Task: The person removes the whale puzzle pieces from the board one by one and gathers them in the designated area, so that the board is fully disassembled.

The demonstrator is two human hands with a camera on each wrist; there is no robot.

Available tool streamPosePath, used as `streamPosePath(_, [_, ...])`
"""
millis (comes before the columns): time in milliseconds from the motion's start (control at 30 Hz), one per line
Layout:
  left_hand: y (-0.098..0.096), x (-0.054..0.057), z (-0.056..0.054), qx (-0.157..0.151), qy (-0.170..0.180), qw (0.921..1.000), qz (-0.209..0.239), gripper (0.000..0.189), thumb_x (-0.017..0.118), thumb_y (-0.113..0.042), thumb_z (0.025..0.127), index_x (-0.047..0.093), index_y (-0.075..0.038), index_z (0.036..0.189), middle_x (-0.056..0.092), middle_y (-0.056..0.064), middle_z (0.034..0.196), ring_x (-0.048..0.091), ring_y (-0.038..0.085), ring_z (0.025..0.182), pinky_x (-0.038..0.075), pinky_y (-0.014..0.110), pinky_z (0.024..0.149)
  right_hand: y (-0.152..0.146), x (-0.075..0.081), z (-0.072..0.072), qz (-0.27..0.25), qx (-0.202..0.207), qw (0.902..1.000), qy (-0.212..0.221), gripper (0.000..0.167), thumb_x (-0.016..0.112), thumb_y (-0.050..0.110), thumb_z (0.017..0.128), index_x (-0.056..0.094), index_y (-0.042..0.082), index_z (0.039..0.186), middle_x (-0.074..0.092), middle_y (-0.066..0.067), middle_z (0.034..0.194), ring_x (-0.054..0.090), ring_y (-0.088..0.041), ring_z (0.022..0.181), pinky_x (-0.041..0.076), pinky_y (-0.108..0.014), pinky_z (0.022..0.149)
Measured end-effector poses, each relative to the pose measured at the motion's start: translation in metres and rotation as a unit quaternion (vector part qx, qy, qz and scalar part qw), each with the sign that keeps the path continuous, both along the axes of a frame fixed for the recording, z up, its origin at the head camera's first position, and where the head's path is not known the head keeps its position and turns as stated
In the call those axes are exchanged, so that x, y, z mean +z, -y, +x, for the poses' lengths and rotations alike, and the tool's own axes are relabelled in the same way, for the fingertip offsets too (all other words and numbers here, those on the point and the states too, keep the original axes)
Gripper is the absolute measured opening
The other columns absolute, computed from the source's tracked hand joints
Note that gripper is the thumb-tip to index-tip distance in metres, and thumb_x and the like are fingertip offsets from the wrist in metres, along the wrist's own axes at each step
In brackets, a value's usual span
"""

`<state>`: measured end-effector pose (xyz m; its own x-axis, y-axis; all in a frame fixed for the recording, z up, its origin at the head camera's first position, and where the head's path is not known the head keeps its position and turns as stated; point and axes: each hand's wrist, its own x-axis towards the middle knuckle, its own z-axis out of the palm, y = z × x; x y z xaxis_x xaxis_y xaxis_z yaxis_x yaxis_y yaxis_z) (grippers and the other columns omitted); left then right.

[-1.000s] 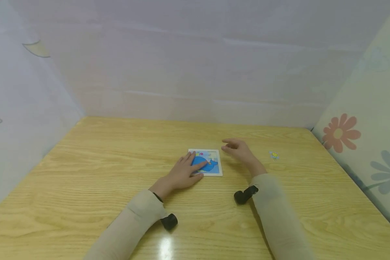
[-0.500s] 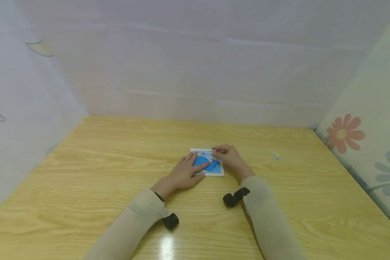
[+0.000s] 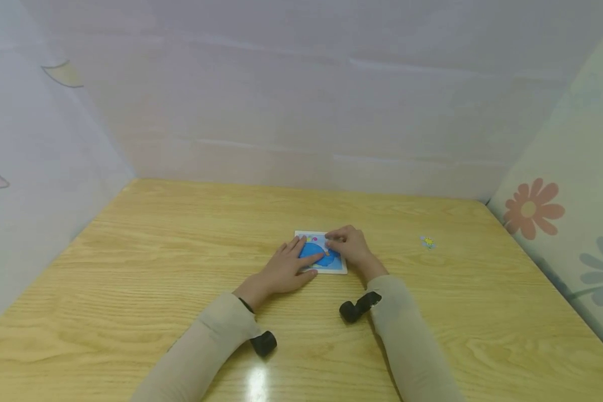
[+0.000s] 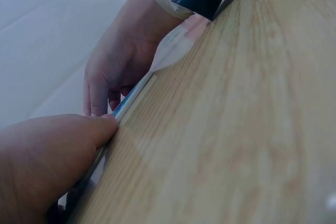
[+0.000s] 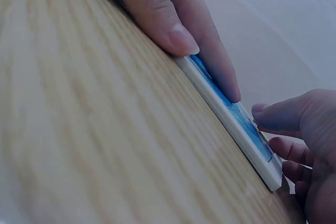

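A square jigsaw puzzle with a white frame (image 3: 331,272) and a blue whale picture (image 3: 311,251) lies flat on the table. My left hand (image 3: 281,269) rests on its left side, fingers straight and spread, the thumb along the front edge. At the upper right of the puzzle, my right hand (image 3: 354,248) has its thumb and fingers bent together over a puzzle piece, which they mostly hide. In the right wrist view the right thumb (image 5: 281,115) reaches over the picture while the other fingers curl by the frame's corner.
A small loose puzzle piece (image 3: 427,242) with a yellow figure lies on the wooden table (image 3: 156,251), right of the hands. Pale cloth walls (image 3: 301,111) stand behind and at both sides. Each wrist carries a black camera (image 3: 264,343).
My right hand has moved left from beside the puzzle onto its upper right part, then slightly nearer to me. The left hand has kept its place on the puzzle.
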<state>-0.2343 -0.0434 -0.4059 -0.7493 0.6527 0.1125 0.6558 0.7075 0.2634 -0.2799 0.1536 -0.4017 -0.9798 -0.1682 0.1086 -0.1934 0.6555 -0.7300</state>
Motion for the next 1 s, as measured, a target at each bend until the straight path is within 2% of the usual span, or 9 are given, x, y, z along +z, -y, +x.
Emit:
streamPosePath(267, [0.0003,0.0009,-0.0004,0.002,0.007,1.0000,-0.001,0.046,0.036,-0.043,0.090,0.034,-0.027,0.133,0.011,0.021,0.140,0.005,0.032,0.127,0.010,0.049,0.097,0.0039,0.0011,0.0014,0.013,-0.021,0.9997,0.007,0.022,0.062,0.019,0.079,0.067,0.010,0.098,0.051,-0.009,0.103,0.037,-0.026,0.096,0.034,-0.040,0.078])
streamPosePath(500, [0.0005,0.0008,-0.0008,-0.002,0.011,0.9999,0.002,0.046,0.035,-0.043,0.090,0.034,-0.027,0.133,0.011,0.021,0.139,0.005,0.032,0.127,0.010,0.049,0.097,0.0067,0.0038,0.0036,-0.004,-0.029,0.9995,0.012,0.022,0.062,0.017,0.079,0.066,0.008,0.098,0.051,-0.009,0.101,0.038,-0.026,0.096,0.034,-0.041,0.080])
streamPosePath(667, [0.0006,-0.0006,-0.0015,0.000,0.015,0.9999,0.004,0.046,0.035,-0.044,0.090,0.035,-0.027,0.133,0.011,0.020,0.140,0.005,0.032,0.127,0.009,0.049,0.098,0.0073,0.0026,0.0024,-0.030,-0.027,0.9989,0.023,0.022,0.061,0.015,0.080,0.064,0.006,0.100,0.053,-0.009,0.102,0.044,-0.025,0.098,0.036,-0.041,0.084])
streamPosePath(833, [0.0004,-0.0008,-0.0019,0.001,0.018,0.9998,0.004,0.046,0.035,-0.044,0.090,0.035,-0.028,0.133,0.011,0.020,0.140,0.004,0.031,0.127,0.009,0.048,0.098,0.0084,0.0015,0.0010,-0.053,-0.022,0.9978,0.031,0.021,0.060,0.012,0.080,0.061,0.006,0.101,0.057,-0.006,0.095,0.048,-0.022,0.089,0.038,-0.037,0.081])
streamPosePath(1000, [0.0007,0.0000,-0.0014,0.000,0.015,0.9999,0.003,0.046,0.035,-0.043,0.090,0.034,-0.027,0.133,0.011,0.020,0.140,0.004,0.032,0.127,0.009,0.048,0.098,0.0092,0.0020,0.0006,-0.050,-0.013,0.9983,0.028,0.027,0.061,0.009,0.080,0.059,0.006,0.106,0.057,-0.008,0.093,0.048,-0.022,0.084,0.040,-0.035,0.075])
